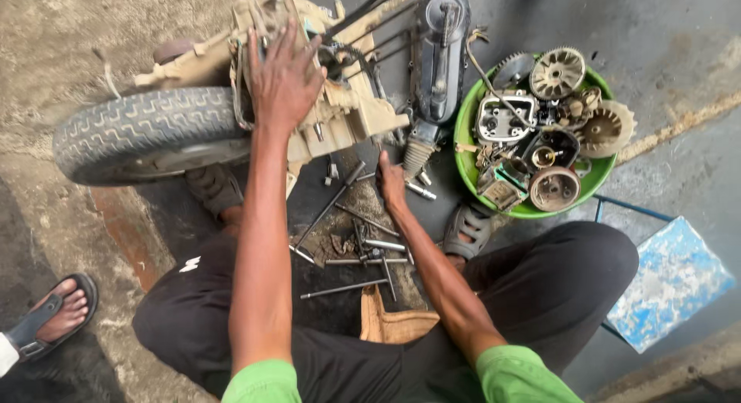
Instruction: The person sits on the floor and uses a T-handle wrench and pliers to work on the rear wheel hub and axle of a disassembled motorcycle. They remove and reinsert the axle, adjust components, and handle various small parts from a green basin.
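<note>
A grimy scooter engine casing (340,102) lies on the concrete floor, joined to a small wheel with a black tyre (143,129) at the left. My left hand (284,77) rests flat on top of the casing, fingers spread. My right hand (391,183) reaches down just below the casing, fingers together near a bolt (421,190); whether it grips anything I cannot tell. Several long bolts and rods (359,252) lie scattered on the oily floor between my knees. A black engine side cover (438,55) lies right of the casing.
A green basin (465,152) at the right holds gears, a cylinder head and other engine parts. A blue-and-white low stool (668,283) stands at the lower right. Another person's sandalled foot (54,314) shows at the lower left. A wooden block (394,322) lies between my legs.
</note>
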